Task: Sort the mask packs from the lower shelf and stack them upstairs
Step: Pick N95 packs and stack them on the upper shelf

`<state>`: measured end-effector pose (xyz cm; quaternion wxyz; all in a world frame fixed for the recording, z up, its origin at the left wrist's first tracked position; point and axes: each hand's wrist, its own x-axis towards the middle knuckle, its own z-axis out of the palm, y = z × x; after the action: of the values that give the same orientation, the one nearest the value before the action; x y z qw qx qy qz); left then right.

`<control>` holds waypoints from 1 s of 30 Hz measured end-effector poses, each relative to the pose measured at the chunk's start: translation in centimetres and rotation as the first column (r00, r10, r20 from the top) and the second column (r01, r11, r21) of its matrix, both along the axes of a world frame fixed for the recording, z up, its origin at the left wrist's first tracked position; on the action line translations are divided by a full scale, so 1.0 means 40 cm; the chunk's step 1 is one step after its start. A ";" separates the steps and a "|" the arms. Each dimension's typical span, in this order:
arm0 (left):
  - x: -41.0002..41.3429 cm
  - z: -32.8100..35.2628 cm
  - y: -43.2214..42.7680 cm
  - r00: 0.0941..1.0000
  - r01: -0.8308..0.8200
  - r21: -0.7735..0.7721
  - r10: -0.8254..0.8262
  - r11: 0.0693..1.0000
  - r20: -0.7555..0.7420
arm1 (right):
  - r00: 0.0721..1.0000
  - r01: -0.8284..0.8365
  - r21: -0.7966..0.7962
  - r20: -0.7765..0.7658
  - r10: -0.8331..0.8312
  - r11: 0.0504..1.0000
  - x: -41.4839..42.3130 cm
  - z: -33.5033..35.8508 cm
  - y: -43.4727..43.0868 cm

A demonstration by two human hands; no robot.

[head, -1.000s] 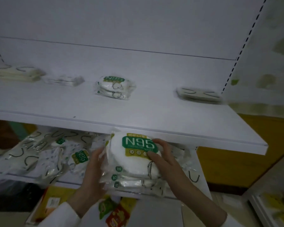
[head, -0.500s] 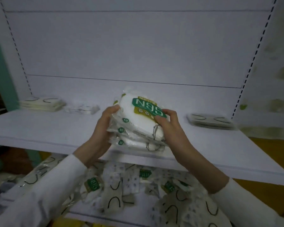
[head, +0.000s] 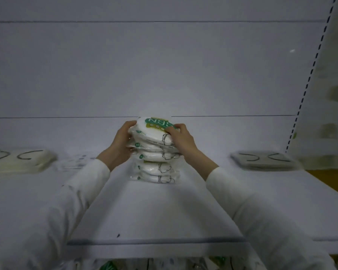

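Note:
A tall stack of white N95 mask packs (head: 154,152) with green labels stands on the white upper shelf (head: 154,211), near its back wall. My left hand (head: 121,145) grips the upper packs from the left side. My right hand (head: 181,139) holds the same upper packs from the right, with fingers curled over the top label. The two bottom packs rest on the shelf below my hands. Loose mask packs (head: 109,266) on the lower shelf peek out along the bottom edge of the view.
A flat pile of packs with black ear loops (head: 21,160) lies at the far left, a small blurred pack (head: 76,162) beside it. Another flat pile (head: 263,160) lies at the right. A slotted upright (head: 308,80) bounds the shelf on the right.
Both hands lifted the held N95 packs from the lower shelf up over the upper shelf and set them onto the two packs standing there. The camera tilted upward.

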<state>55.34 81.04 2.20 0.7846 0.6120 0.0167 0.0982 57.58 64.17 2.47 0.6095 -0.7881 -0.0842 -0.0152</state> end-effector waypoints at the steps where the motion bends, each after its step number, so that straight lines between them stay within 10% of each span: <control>1: 0.017 -0.016 0.006 0.999 0.022 -0.013 -0.022 1.000 -0.029 | 1.000 0.011 -0.014 -0.010 -0.011 1.000 0.016 -0.012 0.008; 13: 0.119 -0.079 0.076 0.971 0.159 -0.094 -0.172 0.983 -0.163 | 0.999 0.016 -0.108 -0.045 -0.021 0.994 0.125 -0.062 0.066; 30: 0.143 -0.103 0.081 0.981 -0.013 0.071 0.027 0.997 -0.190 | 0.995 -0.010 -0.332 0.093 0.043 0.943 0.177 -0.095 0.084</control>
<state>61.05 84.28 -1.91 0.7565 0.6454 0.0944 0.0476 64.67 67.54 -1.34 0.4637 -0.8764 -0.1264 -0.0316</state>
